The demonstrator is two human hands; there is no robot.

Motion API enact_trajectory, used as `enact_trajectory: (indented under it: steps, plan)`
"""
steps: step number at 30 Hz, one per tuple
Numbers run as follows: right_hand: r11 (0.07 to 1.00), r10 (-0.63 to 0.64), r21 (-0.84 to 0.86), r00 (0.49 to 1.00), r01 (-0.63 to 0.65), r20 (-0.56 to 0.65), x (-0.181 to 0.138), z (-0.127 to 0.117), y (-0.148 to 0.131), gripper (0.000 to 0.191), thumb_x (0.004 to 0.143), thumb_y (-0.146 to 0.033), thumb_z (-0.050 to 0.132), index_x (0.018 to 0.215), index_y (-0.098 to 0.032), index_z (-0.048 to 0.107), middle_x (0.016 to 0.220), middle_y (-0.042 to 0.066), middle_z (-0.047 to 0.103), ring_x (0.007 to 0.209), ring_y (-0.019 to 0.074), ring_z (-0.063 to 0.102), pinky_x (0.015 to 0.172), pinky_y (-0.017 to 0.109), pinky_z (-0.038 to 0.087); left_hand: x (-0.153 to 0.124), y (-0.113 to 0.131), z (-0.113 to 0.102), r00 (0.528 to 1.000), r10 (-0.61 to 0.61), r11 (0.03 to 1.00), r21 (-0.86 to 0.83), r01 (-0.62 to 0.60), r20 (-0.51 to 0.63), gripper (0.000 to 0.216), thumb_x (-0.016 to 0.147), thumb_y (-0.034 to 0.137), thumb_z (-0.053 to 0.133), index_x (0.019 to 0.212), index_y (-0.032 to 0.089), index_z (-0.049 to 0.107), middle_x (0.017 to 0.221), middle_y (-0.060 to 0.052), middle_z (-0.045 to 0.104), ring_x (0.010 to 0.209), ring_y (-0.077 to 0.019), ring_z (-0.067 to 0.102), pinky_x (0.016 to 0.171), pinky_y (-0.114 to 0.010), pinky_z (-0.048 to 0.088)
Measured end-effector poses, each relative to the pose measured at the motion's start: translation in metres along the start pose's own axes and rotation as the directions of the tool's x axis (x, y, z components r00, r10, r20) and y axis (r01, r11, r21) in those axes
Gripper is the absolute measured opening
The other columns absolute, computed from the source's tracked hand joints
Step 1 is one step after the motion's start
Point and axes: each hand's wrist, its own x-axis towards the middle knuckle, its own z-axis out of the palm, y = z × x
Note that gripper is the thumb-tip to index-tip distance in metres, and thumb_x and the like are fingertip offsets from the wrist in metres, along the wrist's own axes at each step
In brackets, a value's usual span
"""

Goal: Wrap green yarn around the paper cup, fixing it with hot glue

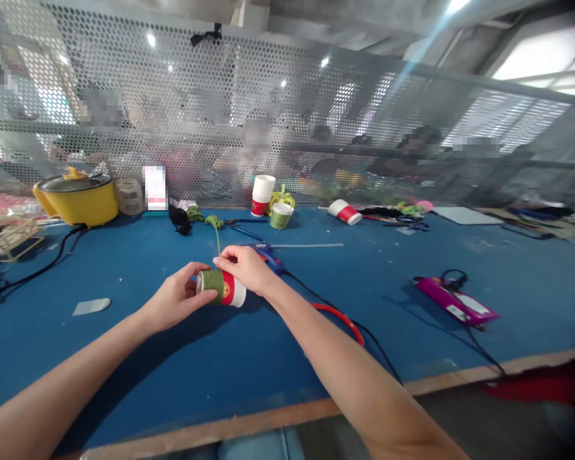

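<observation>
A wide blue table (172,358) seen from above, with a perforated metal screen (172,96) standing along its far edge. At the far left a round yellow electric pot with a dark lid (79,198) sits by the screen, its black cord trailing over the table. In front of it, at the left edge, lies a pale wooden lattice frame (12,237). A small flat grey scrap (91,306) lies alone nearer the person.

In the middle, the person's bare forearms reach in from the near edge. The left hand (177,300) is closed round the bottom end of a white and red paper cup (220,287), which lies on its side just above the table and is partly wound in green. The right hand (246,268) closes over the top of the same cup, its fingertips pinching a thin strand of green yarn (217,239) that runs away to a small green heap farther back. The two hands are close together, with only the cup between them.

Just behind the right hand lies a blue glue gun (271,255). Farther back stand a stack of white and red paper cups (262,195) and, beside it, a short cup covered in green (281,216). To the right, another white and red cup (345,211) lies tipped over. A red ring (340,317), possibly a hoop or a loop of cable, shows beside the right forearm. Well to the right, a flat purple packet (455,305) lies on the table with a black cord beside it.
</observation>
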Motion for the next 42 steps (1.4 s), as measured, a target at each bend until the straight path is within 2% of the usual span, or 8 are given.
enact_trajectory:
  steps: [7, 12, 16, 21, 29, 34, 37, 42]
  plan:
    - [0.995, -0.045, 0.094, 0.999, 0.046, -0.009, -0.003, -0.010, -0.007, 0.025, 0.071, -0.038, 0.058, 0.063, -0.014, 0.055, 0.060, -0.001, 0.053, 0.057, 0.0095, 0.044, 0.056, 0.023, 0.034, -0.001, 0.003, -0.002, 0.987, 0.158, 0.987, 0.000, -0.158, -0.033, 0.039, 0.074, 0.029, 0.059, 0.106, 0.016, 0.043, 0.094, -0.006, 0.059, 0.085, -0.0195, 0.060, 0.076, -0.037, 0.051]
    - [0.994, -0.038, 0.100, 0.999, 0.038, 0.001, -0.004, -0.010, -0.010, 0.027, 0.070, -0.040, 0.059, 0.063, -0.014, 0.055, 0.060, -0.001, 0.053, 0.056, 0.0094, 0.044, 0.056, 0.023, 0.035, -0.002, 0.003, -0.004, 0.970, 0.243, 0.964, 0.117, -0.237, -0.031, 0.038, 0.073, 0.026, 0.061, 0.107, 0.017, 0.045, 0.099, -0.006, 0.057, 0.087, -0.0186, 0.058, 0.080, -0.037, 0.050]
    - [0.998, -0.026, 0.049, 1.000, 0.025, 0.002, -0.004, -0.010, -0.011, 0.022, 0.073, -0.034, 0.056, 0.063, -0.014, 0.055, 0.059, -0.001, 0.053, 0.056, 0.0090, 0.043, 0.055, 0.022, 0.035, -0.002, 0.000, -0.005, 0.948, 0.319, 0.933, 0.178, -0.313, -0.006, 0.040, 0.074, 0.025, 0.062, 0.110, 0.019, 0.044, 0.103, -0.006, 0.053, 0.092, -0.0189, 0.055, 0.081, -0.036, 0.050]
    - [0.999, -0.034, 0.020, 0.999, 0.034, -0.020, -0.004, -0.011, -0.009, 0.018, 0.074, -0.028, 0.056, 0.062, -0.014, 0.056, 0.058, -0.002, 0.052, 0.056, 0.0086, 0.042, 0.055, 0.021, 0.034, -0.004, 0.005, -0.006, 0.922, 0.384, 0.881, 0.276, -0.383, 0.055, 0.042, 0.076, 0.024, 0.060, 0.114, 0.020, 0.042, 0.111, -0.009, 0.049, 0.101, -0.0220, 0.050, 0.083, -0.037, 0.048]
    - [0.999, -0.016, 0.051, 0.996, 0.011, 0.092, -0.004, -0.011, -0.013, 0.015, 0.072, -0.026, 0.057, 0.064, -0.013, 0.058, 0.062, 0.000, 0.057, 0.059, 0.0102, 0.048, 0.058, 0.023, 0.038, -0.011, 0.015, 0.000, 0.908, 0.353, 0.802, 0.427, -0.418, 0.225, 0.055, 0.077, 0.019, 0.057, 0.128, 0.023, 0.034, 0.119, -0.010, 0.044, 0.109, -0.0223, 0.048, 0.091, -0.035, 0.044]
    - [0.997, 0.066, 0.033, 0.991, -0.070, 0.113, -0.004, -0.007, -0.015, 0.011, 0.070, -0.022, 0.057, 0.064, -0.013, 0.058, 0.063, 0.000, 0.059, 0.060, 0.0101, 0.050, 0.059, 0.023, 0.038, -0.012, 0.013, 0.000, 0.907, 0.361, 0.802, 0.424, -0.421, 0.218, 0.053, 0.075, 0.022, 0.060, 0.124, 0.022, 0.038, 0.121, -0.010, 0.045, 0.111, -0.0248, 0.048, 0.092, -0.037, 0.044]
    - [0.967, 0.155, 0.182, 0.978, -0.179, 0.138, 0.003, -0.004, -0.012, 0.008, 0.070, -0.016, 0.057, 0.062, -0.013, 0.057, 0.063, 0.000, 0.060, 0.057, 0.0082, 0.051, 0.056, 0.021, 0.039, -0.012, 0.013, -0.001, 0.913, 0.345, 0.813, 0.417, -0.406, 0.218, 0.053, 0.074, 0.022, 0.060, 0.123, 0.022, 0.039, 0.120, -0.010, 0.046, 0.109, -0.0251, 0.049, 0.091, -0.037, 0.045]
    - [0.779, 0.365, 0.464, 0.907, -0.421, 0.211, 0.040, -0.006, -0.007, 0.010, 0.070, -0.006, 0.053, 0.063, -0.013, 0.057, 0.056, 0.002, 0.061, 0.050, 0.0088, 0.055, 0.043, 0.018, 0.035, -0.010, 0.015, 0.000, 0.920, 0.317, 0.834, 0.395, -0.386, 0.230, 0.052, 0.073, 0.022, 0.061, 0.121, 0.022, 0.040, 0.114, -0.009, 0.047, 0.100, -0.0224, 0.053, 0.086, -0.035, 0.047]
